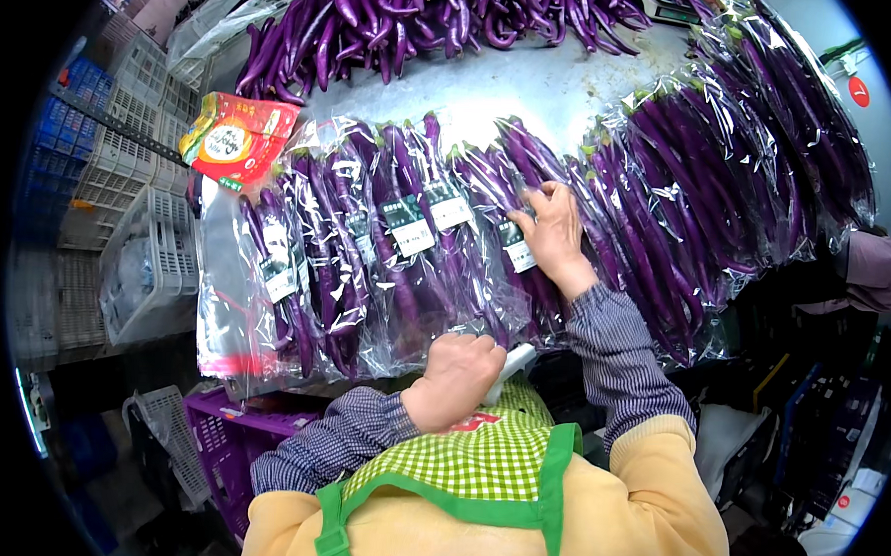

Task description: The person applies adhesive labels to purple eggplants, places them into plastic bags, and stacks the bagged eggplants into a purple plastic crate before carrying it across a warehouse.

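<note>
Several clear plastic bags of long purple eggplants [400,291] lie side by side on a metal table [529,80]. My left hand [460,375] is curled into a fist at the table's near edge, by the bottom of a bag and a white handle-like piece [515,363]; whether it grips the bag's film is hidden. My right hand [552,227] rests on a bagged bunch, thumb and fingers bent around the upper edge of a green-and-white label [518,245]. Other bags to the left bear similar labels [409,228]. More bagged eggplants [688,192] lie to the right.
Loose eggplants [427,16] are heaped at the back, with a scale [666,6] beside them. A red-and-yellow packet [237,141] lies at the left. White crates [151,265] stand left of the table, and a purple crate [218,447] is below its edge. Another person's sleeve [874,271] shows at the right.
</note>
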